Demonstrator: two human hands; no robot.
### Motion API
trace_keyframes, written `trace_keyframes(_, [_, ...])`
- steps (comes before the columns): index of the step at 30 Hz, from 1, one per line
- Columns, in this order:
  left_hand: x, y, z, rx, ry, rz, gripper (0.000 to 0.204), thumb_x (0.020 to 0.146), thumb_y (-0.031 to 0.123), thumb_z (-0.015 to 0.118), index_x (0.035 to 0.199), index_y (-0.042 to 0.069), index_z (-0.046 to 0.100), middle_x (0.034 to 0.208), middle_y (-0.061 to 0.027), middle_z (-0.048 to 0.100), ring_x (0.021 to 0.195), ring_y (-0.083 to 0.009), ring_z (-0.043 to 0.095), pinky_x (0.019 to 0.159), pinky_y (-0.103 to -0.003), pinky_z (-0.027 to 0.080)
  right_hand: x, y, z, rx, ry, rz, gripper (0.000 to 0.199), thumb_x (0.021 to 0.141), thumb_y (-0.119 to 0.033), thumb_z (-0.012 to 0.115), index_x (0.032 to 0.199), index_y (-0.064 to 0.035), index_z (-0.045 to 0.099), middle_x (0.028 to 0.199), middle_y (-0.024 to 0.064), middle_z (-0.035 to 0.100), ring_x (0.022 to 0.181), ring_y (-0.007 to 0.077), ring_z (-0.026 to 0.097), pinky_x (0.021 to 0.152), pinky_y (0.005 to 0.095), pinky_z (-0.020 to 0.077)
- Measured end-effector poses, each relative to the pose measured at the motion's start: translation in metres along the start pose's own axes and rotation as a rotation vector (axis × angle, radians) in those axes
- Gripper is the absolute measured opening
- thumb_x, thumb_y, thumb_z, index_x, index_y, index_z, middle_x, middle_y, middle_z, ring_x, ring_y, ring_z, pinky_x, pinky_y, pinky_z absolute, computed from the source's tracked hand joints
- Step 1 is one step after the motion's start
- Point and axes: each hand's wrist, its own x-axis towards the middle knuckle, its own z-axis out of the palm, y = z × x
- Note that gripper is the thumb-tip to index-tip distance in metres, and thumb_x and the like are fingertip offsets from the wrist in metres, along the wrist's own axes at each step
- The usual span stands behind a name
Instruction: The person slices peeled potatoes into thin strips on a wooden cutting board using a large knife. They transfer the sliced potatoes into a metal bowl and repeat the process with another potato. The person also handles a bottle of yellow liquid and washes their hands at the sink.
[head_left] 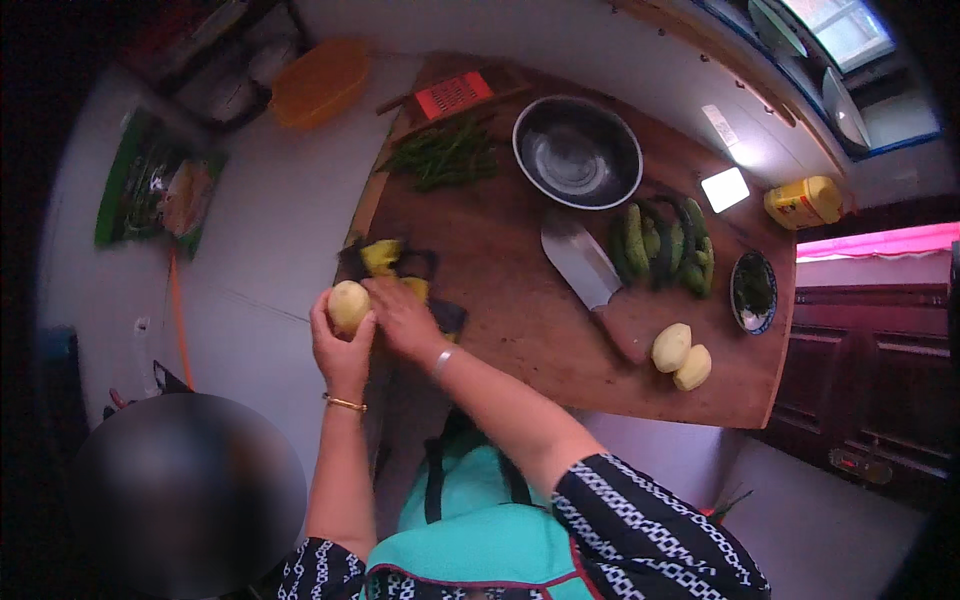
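Observation:
Held up in my left hand (338, 355) is a pale yellow peeled potato (348, 306), with the fingers and thumb closed around its lower part. My right hand (405, 322) is close beside it, back of the hand upward and fingers pointing toward the potato. Its fingertips are blurred and partly hidden, so whether it grips anything does not show. A crumpled dark and yellow cloth-like thing (381, 257) lies at the table's left edge, just beyond and under my right hand. Two more peeled potatoes (671, 348) rest together near the front right of the table.
On the wooden table (510, 290) lie a broad cleaver (582, 262), several cucumbers (675, 238), green beans (443, 155), a red-faced grater (454, 95) and a metal basin (578, 152). A small bowl of greens (753, 290) and a yellow container (805, 203) stand at the right.

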Motion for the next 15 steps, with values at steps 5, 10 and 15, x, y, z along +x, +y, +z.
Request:
trace_keyframes(5, [-0.022,-0.021,-0.019,0.109,0.022,0.024,0.058,0.074,0.004,0.072,0.125,0.005,0.045,0.121,-0.0091,0.051,0.110,-0.0200,0.052,0.093,-0.032,0.045,-0.032,-0.013,-0.017,0.278,-0.277,-0.078,0.022,0.073,-0.008,0.056,0.095,-0.0072,0.063,0.107,0.0109,0.061,0.104,0.0298,0.055,0.091,0.0412,0.0429])
trace_keyframes(10, [-0.063,0.042,0.046,0.007,-0.078,0.111,0.058,0.070,0.005,0.075,0.123,0.005,0.048,0.119,-0.0099,0.054,0.109,-0.0224,0.053,0.095,-0.034,0.043,-0.123,0.018,-0.106,0.318,-0.153,-0.123,0.012,0.061,-0.003,0.063,0.072,-0.0078,0.062,0.089,0.0058,0.065,0.091,0.0279,0.059,0.079,0.0396,0.0471])
trace_keyframes(15, [-0.145,0.138,0.149,-0.388,-0.391,0.134,0.060,0.071,0.002,0.074,0.125,0.006,0.046,0.116,-0.0063,0.053,0.103,-0.0175,0.055,0.089,-0.031,0.047,-0.240,0.037,-0.218,0.196,-0.029,0.139,0.016,0.059,0.000,0.062,0.070,-0.0114,0.062,0.083,0.0053,0.064,0.085,0.0287,0.059,0.074,0.0397,0.0469])
